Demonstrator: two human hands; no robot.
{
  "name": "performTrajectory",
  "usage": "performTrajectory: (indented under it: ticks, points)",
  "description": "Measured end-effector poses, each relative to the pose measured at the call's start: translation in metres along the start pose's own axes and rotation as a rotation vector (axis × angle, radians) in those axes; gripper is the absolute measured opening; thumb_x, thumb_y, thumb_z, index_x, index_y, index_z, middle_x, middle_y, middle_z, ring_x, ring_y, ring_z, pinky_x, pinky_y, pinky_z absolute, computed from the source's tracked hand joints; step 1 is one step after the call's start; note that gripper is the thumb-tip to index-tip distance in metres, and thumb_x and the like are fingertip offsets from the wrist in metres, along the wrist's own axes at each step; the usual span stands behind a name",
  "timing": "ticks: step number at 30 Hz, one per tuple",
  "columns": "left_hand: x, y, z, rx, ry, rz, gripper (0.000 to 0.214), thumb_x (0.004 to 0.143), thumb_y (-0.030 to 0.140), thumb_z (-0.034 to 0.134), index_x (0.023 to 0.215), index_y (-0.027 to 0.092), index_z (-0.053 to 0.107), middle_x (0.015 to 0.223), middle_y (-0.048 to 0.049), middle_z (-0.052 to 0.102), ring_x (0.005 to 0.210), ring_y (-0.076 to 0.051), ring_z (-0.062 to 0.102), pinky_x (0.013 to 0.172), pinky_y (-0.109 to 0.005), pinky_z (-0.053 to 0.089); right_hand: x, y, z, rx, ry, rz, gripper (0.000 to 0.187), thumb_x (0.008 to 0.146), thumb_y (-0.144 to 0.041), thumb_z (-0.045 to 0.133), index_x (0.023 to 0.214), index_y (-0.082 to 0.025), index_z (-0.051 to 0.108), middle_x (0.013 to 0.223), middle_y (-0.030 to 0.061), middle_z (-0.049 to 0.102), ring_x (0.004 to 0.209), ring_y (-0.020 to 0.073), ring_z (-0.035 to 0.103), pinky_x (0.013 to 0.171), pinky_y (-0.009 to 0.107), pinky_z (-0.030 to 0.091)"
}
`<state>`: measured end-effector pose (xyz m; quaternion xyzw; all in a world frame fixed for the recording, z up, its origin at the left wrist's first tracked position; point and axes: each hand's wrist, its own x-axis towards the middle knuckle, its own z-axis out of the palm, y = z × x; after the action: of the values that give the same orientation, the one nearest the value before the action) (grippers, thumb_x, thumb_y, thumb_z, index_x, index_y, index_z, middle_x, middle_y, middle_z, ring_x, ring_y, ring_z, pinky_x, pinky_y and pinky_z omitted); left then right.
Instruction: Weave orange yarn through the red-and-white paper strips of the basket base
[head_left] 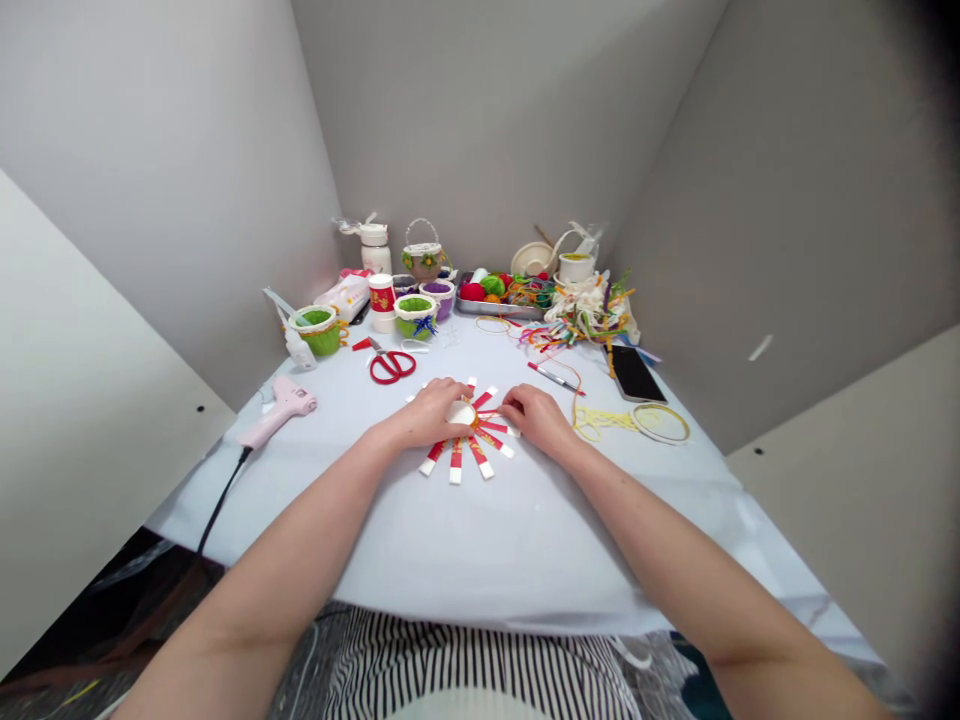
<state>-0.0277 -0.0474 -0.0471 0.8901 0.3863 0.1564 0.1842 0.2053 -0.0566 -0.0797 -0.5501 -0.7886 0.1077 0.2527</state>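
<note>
Left hand (429, 414): fingers spread, curved over the white round base (461, 413) of a red-and-white paper-strip sunburst (455, 462), mid-counter (480, 560). Right hand (536, 420): open, fingertips pressed against the sunburst's right-hand strips. Farther out: red-handled scissors (392, 367) ahead, pink hot glue gun (277, 410) left, marker pen (555, 378) and black smartphone (634, 373) right.

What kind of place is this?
Probably a small handicraft workstation: there's a pink hot glue gun, red-handled scissors, and a small green woven basket among other craft supplies.
</note>
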Motion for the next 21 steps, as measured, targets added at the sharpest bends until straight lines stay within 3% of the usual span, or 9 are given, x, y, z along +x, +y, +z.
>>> performTrajectory:
  ticks: [10, 21]
  points:
    - [-0.001, -0.013, -0.009, -0.140, -0.126, 0.033, 0.047, 0.074, 0.016, 0.064, 0.121, 0.023, 0.059, 0.127, -0.0060, 0.061, 0.116, -0.027, 0.056, 0.102, -0.039, 0.044, -0.025, -0.011, -0.017, 0.120, -0.015, -0.102, 0.012, 0.088, -0.012, 0.058, 0.087, -0.018, 0.068, 0.087, 0.0047, 0.065, 0.084, 0.0176, 0.059, 0.076, 0.028, 0.045]
    - [0.001, -0.017, -0.010, -0.279, -0.166, 0.000, 0.046, 0.074, 0.019, 0.065, 0.120, 0.021, 0.061, 0.129, -0.0059, 0.061, 0.113, -0.025, 0.058, 0.103, -0.039, 0.044, -0.091, -0.022, -0.019, 0.037, -0.013, -0.225, 0.023, 0.095, -0.016, 0.047, 0.096, -0.021, 0.070, 0.093, 0.0085, 0.064, 0.089, 0.0210, 0.059, 0.079, 0.035, 0.050]
